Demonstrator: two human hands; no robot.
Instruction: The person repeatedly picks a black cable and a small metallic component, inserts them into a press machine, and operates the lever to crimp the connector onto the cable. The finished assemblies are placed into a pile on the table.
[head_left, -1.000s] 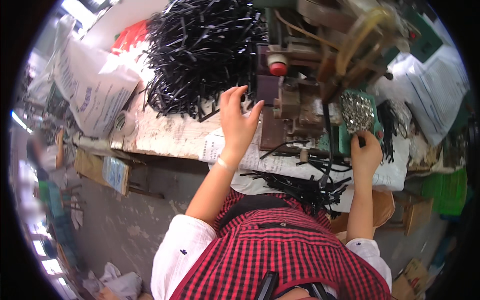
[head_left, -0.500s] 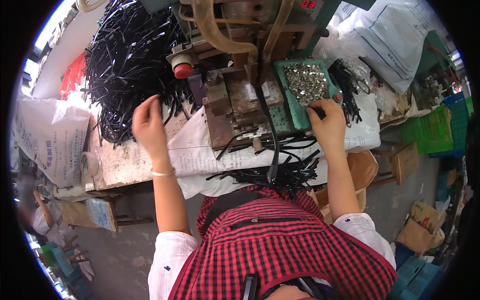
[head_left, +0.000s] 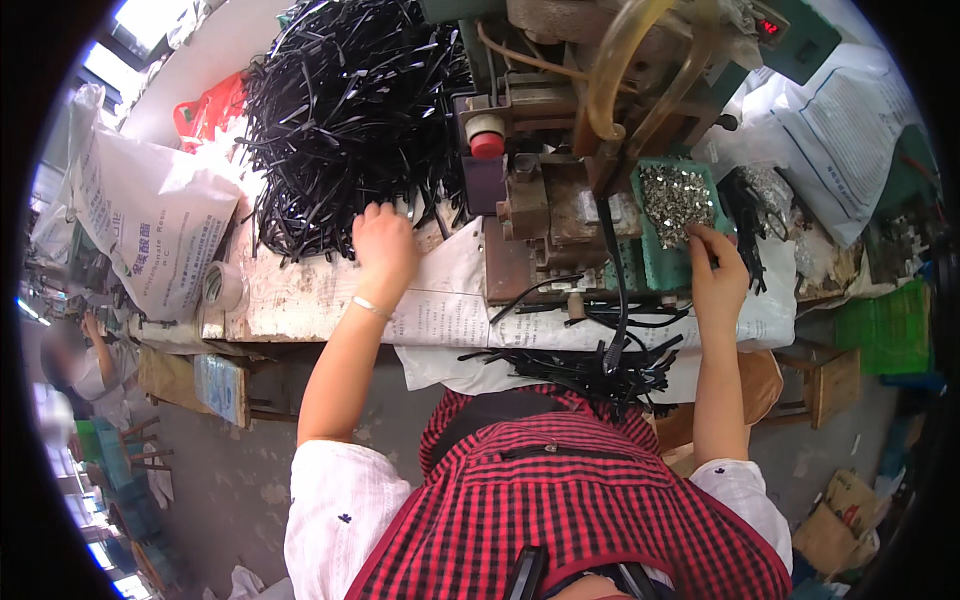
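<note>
A worn, paper-covered worktop [head_left: 300,300] carries a large heap of black strips [head_left: 350,110] just beyond the left hand [head_left: 385,250], which rests on the paper at the heap's edge. A metal press machine [head_left: 560,180] stands between the hands. A green tray of small metal parts [head_left: 672,205] sits under the right hand [head_left: 718,275]. More black strips [head_left: 600,360] spill over the near edge.

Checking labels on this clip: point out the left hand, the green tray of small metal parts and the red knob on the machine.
left hand [head_left: 383,245], head view, on the back of the hand.
green tray [head_left: 655,262], head view, on its bare lower wall.
red knob [head_left: 487,144], head view, on its red cap.
</note>
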